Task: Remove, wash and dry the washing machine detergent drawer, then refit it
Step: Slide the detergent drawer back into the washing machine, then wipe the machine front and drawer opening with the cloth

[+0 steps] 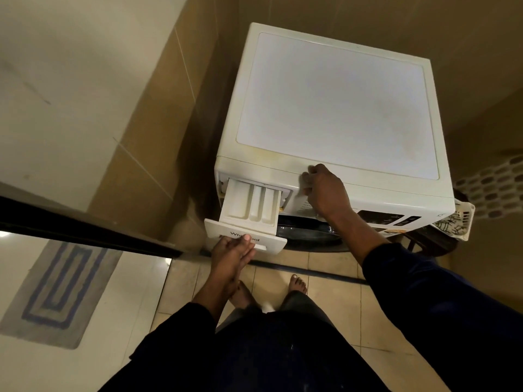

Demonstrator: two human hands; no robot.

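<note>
Drawer (250, 203) pulled out, left hand (230, 250) gripping front

Drawer (249, 205) smooth white plastic; mat (59, 287) probably woven cloth.

left hand (232, 251) gripping (thumb on top), right hand (325, 190) pressed flat

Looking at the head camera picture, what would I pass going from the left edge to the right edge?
Striped floor mat → left hand on the pulled-out detergent drawer → right hand on the washing machine front edge → white laundry basket.
</note>
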